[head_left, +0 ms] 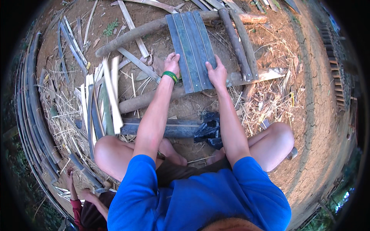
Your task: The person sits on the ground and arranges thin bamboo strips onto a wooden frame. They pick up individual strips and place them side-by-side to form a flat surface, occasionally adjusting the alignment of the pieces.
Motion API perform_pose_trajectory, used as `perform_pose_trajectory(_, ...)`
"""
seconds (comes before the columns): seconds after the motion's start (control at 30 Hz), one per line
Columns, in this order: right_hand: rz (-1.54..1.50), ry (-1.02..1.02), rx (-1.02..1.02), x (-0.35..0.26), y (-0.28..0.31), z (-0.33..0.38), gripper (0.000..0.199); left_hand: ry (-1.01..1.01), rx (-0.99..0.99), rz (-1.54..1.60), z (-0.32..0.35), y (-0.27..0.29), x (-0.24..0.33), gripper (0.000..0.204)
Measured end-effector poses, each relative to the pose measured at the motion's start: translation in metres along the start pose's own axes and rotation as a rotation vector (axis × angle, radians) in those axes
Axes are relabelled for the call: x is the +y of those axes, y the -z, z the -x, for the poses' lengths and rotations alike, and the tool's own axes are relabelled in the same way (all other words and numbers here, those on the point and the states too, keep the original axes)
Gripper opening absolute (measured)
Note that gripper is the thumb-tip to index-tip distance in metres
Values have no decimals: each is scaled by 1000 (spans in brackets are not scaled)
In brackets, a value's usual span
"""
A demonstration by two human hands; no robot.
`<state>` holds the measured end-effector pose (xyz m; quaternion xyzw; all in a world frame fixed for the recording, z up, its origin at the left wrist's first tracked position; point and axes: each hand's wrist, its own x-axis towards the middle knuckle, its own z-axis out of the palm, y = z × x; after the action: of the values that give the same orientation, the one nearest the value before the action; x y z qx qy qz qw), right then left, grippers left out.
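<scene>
Clearly, the far log (140,31) and near log (135,103) run crosswise beneath your slatted panel (190,50); whether it touches these 2, I cannot tell. Your left hand (172,64) is clamped on its left edge, your right hand (218,74) on its right. Uneven pull between your 2 hands could twist it, straining the apparent nails (197,83) at its near end until the panel loosens.

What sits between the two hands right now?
In the head view, a dark slatted panel lies between left hand and right hand, which hold its opposite edges.
</scene>
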<state>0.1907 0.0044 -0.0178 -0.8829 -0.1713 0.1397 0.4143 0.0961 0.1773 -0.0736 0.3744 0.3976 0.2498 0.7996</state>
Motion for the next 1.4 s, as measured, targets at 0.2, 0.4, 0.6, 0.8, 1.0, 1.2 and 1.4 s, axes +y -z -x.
perform_pose_trajectory(0.2, 55, 17, 14, -5, 1, 1, 61, -63, 141, 82, -6, -8, -18, 34)
perform_pose_trajectory(0.4, 58, 65, 43, -2, -4, 3, 60, -85, 210, -6, 1, -16, -17, 27)
perform_pose_trajectory(0.6, 29, 82, 16, 8, -7, -1, 60, -544, 587, -913, 22, 17, 43, 36)
perform_pose_trajectory(0.8, 106, 106, 11, 0, -16, 4, 62, -312, 808, -1742, 50, 173, 87, 38)
perform_pose_trajectory(1.0, 139, 117, 43, 0, -9, 5, 61, -3, 276, -590, 72, 205, 117, 35)
perform_pose_trajectory(1.2, 144, 80, 40, 3, 1, 4, 61, 154, -19, -80, 115, 151, 100, 36)
perform_pose_trajectory(1.4, 164, 81, 46, 2, -2, 4, 62, 90, -45, -170, 91, 86, 72, 43)
